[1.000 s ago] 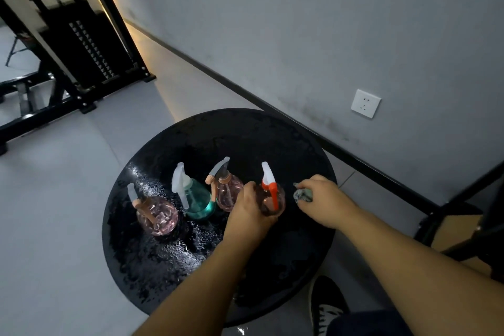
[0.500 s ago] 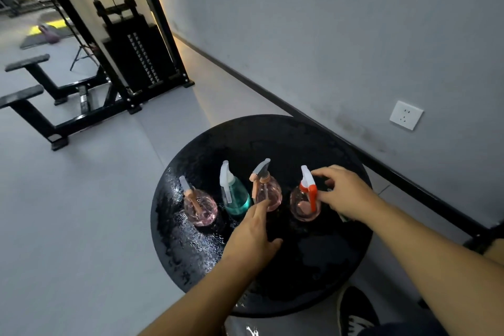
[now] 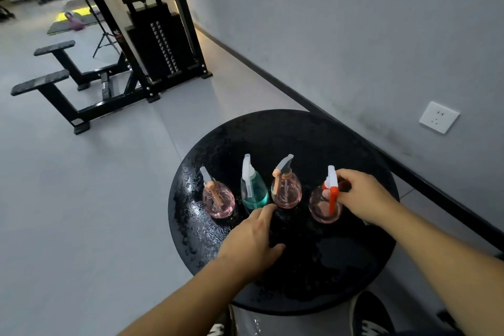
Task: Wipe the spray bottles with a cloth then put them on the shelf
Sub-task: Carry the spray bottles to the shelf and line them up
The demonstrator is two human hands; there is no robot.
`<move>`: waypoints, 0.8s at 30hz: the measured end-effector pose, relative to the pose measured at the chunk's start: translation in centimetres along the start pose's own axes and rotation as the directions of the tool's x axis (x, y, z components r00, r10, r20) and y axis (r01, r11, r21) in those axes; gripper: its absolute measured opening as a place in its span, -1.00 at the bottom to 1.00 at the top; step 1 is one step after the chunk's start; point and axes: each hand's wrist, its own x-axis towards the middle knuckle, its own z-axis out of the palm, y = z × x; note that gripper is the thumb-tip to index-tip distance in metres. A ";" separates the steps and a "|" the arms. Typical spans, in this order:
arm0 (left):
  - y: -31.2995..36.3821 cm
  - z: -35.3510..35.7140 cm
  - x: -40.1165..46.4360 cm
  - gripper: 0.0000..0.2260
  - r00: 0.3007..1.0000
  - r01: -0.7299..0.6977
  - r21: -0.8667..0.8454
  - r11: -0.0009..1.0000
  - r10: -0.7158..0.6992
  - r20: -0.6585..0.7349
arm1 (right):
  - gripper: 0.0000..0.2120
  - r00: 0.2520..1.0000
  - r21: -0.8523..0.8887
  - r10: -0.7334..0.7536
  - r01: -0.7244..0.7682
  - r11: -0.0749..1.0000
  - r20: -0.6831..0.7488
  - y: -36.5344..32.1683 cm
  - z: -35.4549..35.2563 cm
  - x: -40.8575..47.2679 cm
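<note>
Several spray bottles stand in a row on a round black table (image 3: 300, 128). From the left: a pink bottle with a peach trigger (image 3: 218, 199), a teal bottle with a white head (image 3: 253, 191), a pink bottle with a grey nozzle (image 3: 286, 188), and a pink bottle with a red trigger (image 3: 324, 202). My right hand (image 3: 360, 196) grips the neck of the red-trigger bottle. My left hand (image 3: 253, 237) hovers open just in front of the teal bottle, fingers stretched toward it. No cloth shows.
The tabletop is wet and speckled. A grey wall with a white socket (image 3: 439, 117) runs along the right. A black cable weight machine (image 3: 161, 43) and bench stand on the grey floor at the back left. My shoes (image 3: 371, 314) show under the table edge.
My left hand let go of the red-trigger bottle and drew back toward the teal one. My right hand moved from the cloth onto the red-trigger bottle's neck. The view swung left.
</note>
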 end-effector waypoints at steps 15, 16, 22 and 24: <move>2.9 -5.1 -2.5 -0.33 0.992 -0.028 -0.022 0.999 0.025 -0.120 | -0.83 0.991 0.029 -0.035 0.039 0.999 -0.129 -3.2 -4.1 -7.3; 3.3 -5.7 -3.1 -0.35 0.990 -0.029 -0.049 0.998 0.022 -0.137 | -0.83 0.988 0.039 -0.046 0.053 0.998 -0.147 -3.7 -4.5 -8.1; 6.3 -9.2 -7.0 -0.44 0.962 -0.078 -0.194 0.978 0.023 -0.273 | -0.82 0.956 0.110 -0.071 0.106 0.988 -0.285 -6.4 -7.4 -13.1; 7.5 -9.9 -8.2 -0.47 0.950 -0.100 -0.231 0.968 0.024 -0.312 | -0.82 0.939 0.114 -0.091 0.136 0.984 -0.330 -7.0 -8.6 -15.1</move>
